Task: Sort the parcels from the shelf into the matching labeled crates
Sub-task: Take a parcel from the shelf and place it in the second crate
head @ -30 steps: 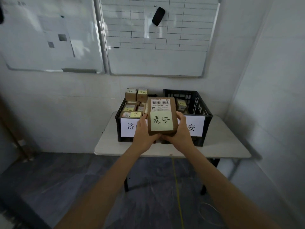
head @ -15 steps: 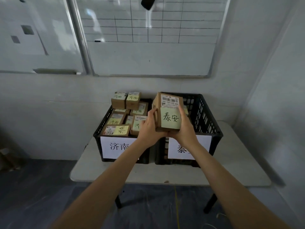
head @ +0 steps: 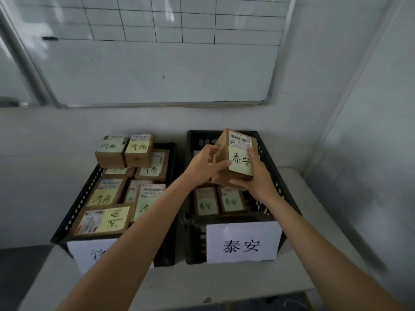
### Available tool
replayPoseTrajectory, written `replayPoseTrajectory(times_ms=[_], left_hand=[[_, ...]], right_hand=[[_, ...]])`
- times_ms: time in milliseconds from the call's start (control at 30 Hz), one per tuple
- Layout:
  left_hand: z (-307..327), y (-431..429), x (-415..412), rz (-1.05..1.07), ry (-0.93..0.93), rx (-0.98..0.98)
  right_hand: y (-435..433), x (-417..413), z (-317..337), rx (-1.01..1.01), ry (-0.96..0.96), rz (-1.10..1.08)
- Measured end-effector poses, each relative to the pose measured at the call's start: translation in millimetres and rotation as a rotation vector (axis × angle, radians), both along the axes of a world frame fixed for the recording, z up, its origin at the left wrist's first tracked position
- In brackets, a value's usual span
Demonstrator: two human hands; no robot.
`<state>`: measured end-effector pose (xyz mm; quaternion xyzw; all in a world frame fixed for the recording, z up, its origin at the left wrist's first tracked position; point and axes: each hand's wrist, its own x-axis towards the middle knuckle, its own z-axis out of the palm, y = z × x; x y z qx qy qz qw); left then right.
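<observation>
I hold a brown cardboard parcel [head: 240, 160] with a barcode sticker and a yellow note reading 泰安. It is tilted above the right black crate [head: 269, 167], whose white front label reads 泰安. My left hand [head: 204, 163] grips the parcel's left side. My right hand [head: 253, 176] grips its right side and bottom edge. Two parcels with 泰安 notes [head: 219, 200] lie inside that crate. The left black crate [head: 74, 209] is packed with several parcels marked 济南 [head: 105, 218].
Both crates stand side by side on a white table [head: 224, 281] set against a white wall. A whiteboard with a drawn grid [head: 157, 63] hangs above. A wall corner closes in on the right. Dark floor shows at lower left.
I have stepped closer to the table. Both hands have carried the parcel forward and rightward, from in front of the crates to above the right crate.
</observation>
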<state>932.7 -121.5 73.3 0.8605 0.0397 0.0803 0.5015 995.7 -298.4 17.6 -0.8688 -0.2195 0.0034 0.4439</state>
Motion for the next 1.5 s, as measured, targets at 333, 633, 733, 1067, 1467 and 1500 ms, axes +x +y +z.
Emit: replayPoseTrajectory(times_ms=[333,633,733,1067,1467,1500], left_hand=[[-14.2,63.2,121.9,0.163,0.058,-0.184],[-46.3,81.1,158.8,0.128,0.120,-0.185],[-55.5,89.5,164.2,0.126,0.138,-0.199],[-74.5,108.1,166.7,0.154,0.155,-0.242],[-66.5,101.0,151.7,0.157,0.151,-0.252],[-63.7,100.3,147.7,0.166,0.148,-0.248]], right_hand=[[41.0,65.7,-70.5,-0.245,0.242,0.127],[78.5,75.0,-112.9,-0.350,0.340,0.199],[85.8,74.5,-124.4,-0.373,0.324,0.207],[99.4,67.4,-142.8,-0.489,0.339,0.215],[93.7,91.3,-101.4,-0.749,0.438,0.334],[93.3,94.7,-93.9,-0.757,0.451,0.342]])
